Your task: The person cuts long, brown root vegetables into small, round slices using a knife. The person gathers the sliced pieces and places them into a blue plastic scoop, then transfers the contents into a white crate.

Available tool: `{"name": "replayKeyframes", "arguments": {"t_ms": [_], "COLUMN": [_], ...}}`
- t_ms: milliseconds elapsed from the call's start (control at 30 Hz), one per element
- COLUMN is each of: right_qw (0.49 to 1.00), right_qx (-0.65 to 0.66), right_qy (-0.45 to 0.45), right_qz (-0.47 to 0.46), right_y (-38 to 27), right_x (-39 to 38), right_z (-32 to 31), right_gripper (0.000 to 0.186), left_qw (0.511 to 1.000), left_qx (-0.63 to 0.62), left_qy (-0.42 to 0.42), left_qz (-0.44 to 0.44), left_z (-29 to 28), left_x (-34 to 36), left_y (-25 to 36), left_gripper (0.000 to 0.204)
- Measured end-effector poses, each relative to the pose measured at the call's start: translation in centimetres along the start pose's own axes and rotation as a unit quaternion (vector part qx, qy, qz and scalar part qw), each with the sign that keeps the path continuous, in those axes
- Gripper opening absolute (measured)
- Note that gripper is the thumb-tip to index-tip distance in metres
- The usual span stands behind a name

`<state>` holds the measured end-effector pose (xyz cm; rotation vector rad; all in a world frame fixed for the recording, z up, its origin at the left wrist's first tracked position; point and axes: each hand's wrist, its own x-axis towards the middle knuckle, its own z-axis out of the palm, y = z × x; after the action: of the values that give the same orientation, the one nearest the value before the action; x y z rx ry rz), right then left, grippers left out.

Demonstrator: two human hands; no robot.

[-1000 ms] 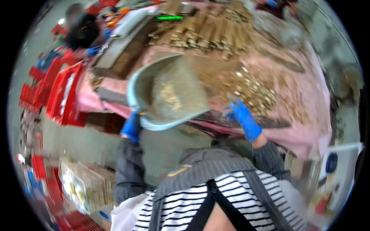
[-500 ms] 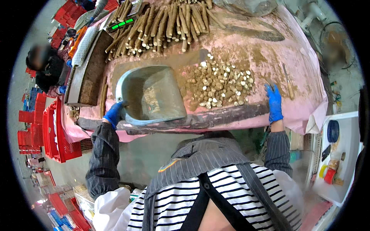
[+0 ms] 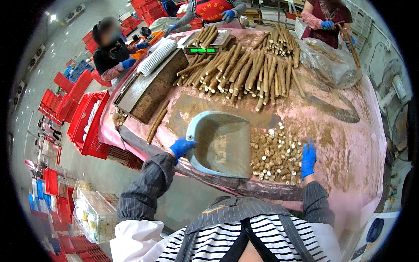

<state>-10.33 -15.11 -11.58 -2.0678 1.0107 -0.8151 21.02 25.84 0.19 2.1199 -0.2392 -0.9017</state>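
My left hand [image 3: 182, 148], in a blue glove, grips the rim of a grey-blue plastic scoop [image 3: 218, 168] lying on the table with its mouth facing right. Nothing lies inside the scoop. Against its mouth spreads a pile of short cut root ends [image 3: 279, 155], brown with white cut faces. On the pile's right edge stands my right hand [image 3: 308, 159], also gloved in blue, fingers stretched out and slightly blurred, holding nothing. Long brown roots [image 3: 244, 72], which look like yams, are stacked beyond the scoop.
A scale [image 3: 205, 50] with green digits bears more roots. Left of the scoop stand a metal box [image 3: 159, 87] and two single roots [image 3: 158, 122]. A knife [image 3: 347, 170] lies at the right. Several co-workers stand around the pink-covered table [image 3: 366, 144]; a plastic bag [image 3: 329, 65] sits at the far right.
The view has tilted up, showing co-workers across the table. The scoop's mouth now meets the pile, and my right hand has moved left against the pile's other side.
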Motion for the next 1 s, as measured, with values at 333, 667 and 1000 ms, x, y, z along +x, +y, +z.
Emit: {"name": "replayKeyframes", "arguments": {"t_ms": [333, 667, 1000], "right_qw": [0.983, 0.907, 0.961], "right_qx": [0.141, 0.253, 0.039], "right_qy": [-0.118, -0.336, -0.106], "right_qz": [0.021, 0.032, -0.253], "right_y": [-4.3, -13.7, -12.3], "right_x": [0.4, -0.9, 8.4], "right_z": [2.4, 9.4, 11.1], "right_gripper": [0.044, 0.070, 0.028], "left_qw": [0.996, 0.992, 0.994], "left_qx": [0.079, -0.117, -0.098], "left_qy": [-0.033, -0.027, -0.016], "left_qz": [-0.015, -0.041, -0.050], "left_z": [3.8, 6.0, 7.0], "left_x": [4.8, 1.9, 0.2], "left_y": [-4.3, -2.0, -2.8], "left_gripper": [0.035, 0.033, 0.046]}}
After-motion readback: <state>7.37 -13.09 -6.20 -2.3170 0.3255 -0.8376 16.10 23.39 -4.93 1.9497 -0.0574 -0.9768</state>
